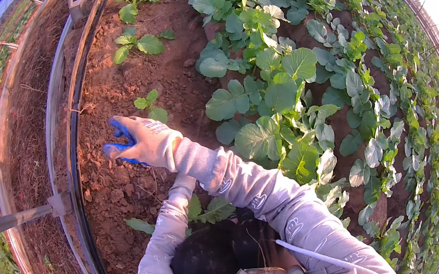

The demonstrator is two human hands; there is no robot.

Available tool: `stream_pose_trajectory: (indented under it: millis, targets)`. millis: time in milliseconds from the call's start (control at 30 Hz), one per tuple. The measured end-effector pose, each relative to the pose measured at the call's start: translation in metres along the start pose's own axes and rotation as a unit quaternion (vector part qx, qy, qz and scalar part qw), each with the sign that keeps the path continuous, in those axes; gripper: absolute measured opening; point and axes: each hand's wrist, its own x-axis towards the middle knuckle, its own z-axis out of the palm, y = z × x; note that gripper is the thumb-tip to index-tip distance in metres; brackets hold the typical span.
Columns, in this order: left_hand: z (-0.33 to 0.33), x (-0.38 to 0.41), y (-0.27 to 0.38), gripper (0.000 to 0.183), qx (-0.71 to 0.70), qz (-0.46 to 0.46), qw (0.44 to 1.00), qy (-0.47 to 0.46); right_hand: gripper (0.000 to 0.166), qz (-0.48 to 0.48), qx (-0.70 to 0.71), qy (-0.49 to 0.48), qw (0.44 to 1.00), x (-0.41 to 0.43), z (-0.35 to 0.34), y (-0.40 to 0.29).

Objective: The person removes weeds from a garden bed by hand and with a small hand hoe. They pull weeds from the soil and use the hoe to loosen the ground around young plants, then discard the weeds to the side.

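My right hand (pixel 141 142), in a pale knit work glove with blue-coated fingers, is held over the brown soil (pixel 121 190) near the bed's left edge. Its thumb and fingers are apart, and nothing shows between them. A small green seedling (pixel 151 104) stands just beyond the glove and is partly covered by it. My left forearm (pixel 170 221), in a grey printed sleeve, reaches up to the right wrist and passes beneath it; my left hand is hidden there. Leaves of another young plant (pixel 215 210) lie beside my knees.
Dense rows of leafy plants (pixel 281 93) fill the right side. More young plants (pixel 146 45) grow farther up the soil. A dark hose or pipe (pixel 73 158) and a pale rail (pixel 48 132) run along the left. A metal bar (pixel 15 220) joins the rail. Dry plant litter (pixel 27 136) lies beyond.
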Motion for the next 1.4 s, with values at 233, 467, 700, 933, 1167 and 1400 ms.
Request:
stream_pose_trajectory:
  millis: [233, 467, 700, 933, 1167, 1400]
  targets:
    - [-0.01, -0.024, -0.021, 0.024, -0.315, -0.045, 0.946, -0.07, 0.04, 0.178, 0.106, 0.134, 0.969, -0.181, -0.069, 0.036]
    - [-0.037, -0.087, -0.059, 0.04, -0.491, -0.088, 0.837, -0.222, 0.035, 0.252, 0.308, 0.295, 0.869, -0.276, -0.12, 0.008]
    - [0.007, -0.112, -0.044, 0.03, -0.414, -0.09, 0.904, -0.062, 0.035, 0.213, 0.227, 0.449, 0.837, -0.303, -0.173, 0.016]
    - [0.024, -0.094, -0.049, 0.028, -0.347, -0.054, 0.936, -0.027, 0.034, 0.217, 0.165, 0.437, 0.857, -0.264, -0.229, 0.042]
    - [0.028, -0.083, -0.062, 0.028, -0.314, -0.068, 0.946, -0.033, 0.032, 0.14, 0.223, 0.382, 0.886, -0.16, -0.279, 0.103]
    - [0.04, -0.079, -0.045, 0.028, -0.293, -0.049, 0.954, -0.043, 0.031, 0.246, -0.222, 0.47, 0.818, -0.11, -0.405, 0.296]
